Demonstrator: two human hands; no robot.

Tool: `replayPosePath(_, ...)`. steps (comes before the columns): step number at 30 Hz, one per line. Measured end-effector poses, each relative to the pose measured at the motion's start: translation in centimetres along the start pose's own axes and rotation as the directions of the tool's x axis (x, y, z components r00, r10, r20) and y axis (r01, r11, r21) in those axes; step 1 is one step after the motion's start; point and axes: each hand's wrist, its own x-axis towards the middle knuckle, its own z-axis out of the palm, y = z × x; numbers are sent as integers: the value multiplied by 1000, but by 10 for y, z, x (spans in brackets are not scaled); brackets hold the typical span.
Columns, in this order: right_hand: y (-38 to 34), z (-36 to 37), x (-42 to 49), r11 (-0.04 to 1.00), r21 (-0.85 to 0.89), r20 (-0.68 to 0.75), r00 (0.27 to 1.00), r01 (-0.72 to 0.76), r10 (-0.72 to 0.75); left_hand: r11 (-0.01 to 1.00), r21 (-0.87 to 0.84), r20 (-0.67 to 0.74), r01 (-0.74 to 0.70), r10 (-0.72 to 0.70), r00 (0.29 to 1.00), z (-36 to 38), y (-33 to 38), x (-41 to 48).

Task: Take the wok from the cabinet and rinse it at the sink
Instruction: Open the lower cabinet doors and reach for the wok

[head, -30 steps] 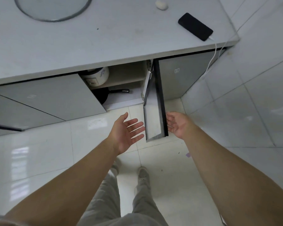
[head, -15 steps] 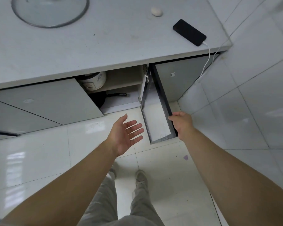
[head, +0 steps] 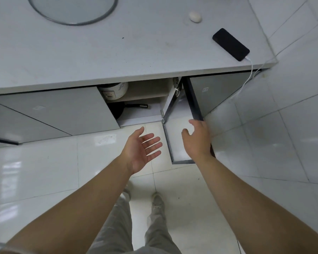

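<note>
Lying on the cabinet's lower shelf, the wok [head: 118, 111] shows as a dark pan half hidden behind the shut neighbouring door, its black handle [head: 139, 105] pointing toward the open side, well beyond both hands. Above it on the upper shelf stands a rice cooker [head: 114, 89]. The cabinet door [head: 180, 129] is swung wide; the right hand [head: 197, 139] hovers at its outer edge, fingers loosely curled, gripping nothing as far as I can tell. The left hand [head: 140, 148] is spread, palm up and empty, nearest the opening. The reach seems the step in hand: best to crouch, go low under the shelf, take the handle, and draw the wok out level.
</note>
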Motion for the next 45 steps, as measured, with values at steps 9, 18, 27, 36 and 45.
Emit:
replayPosePath(9, -77, 92, 9, 985, 161, 365, 931, -62, -1, 997, 39, -90, -65, 69, 994, -63, 57, 17)
replayPosePath(18, -102, 168, 61, 984, 178, 384, 919, 27, -94, 816, 538, -212, -209, 371, 904, -104, 96, 67)
replayPosePath(27, -69, 276, 128, 895, 362, 290, 881, 261, -374, 304, 834, -70, -461, 886, 459, -147, 96, 180)
replayPosePath(36, -103, 370, 183, 777, 431, 194, 793, 460, -577, -214, 955, 228, -204, 973, 48, -213, 121, 269)
replayPosePath(45, -107, 443, 208, 629, 515, 87, 694, 582, -714, -411, 907, 397, -90, 907, -143, -263, 125, 325)
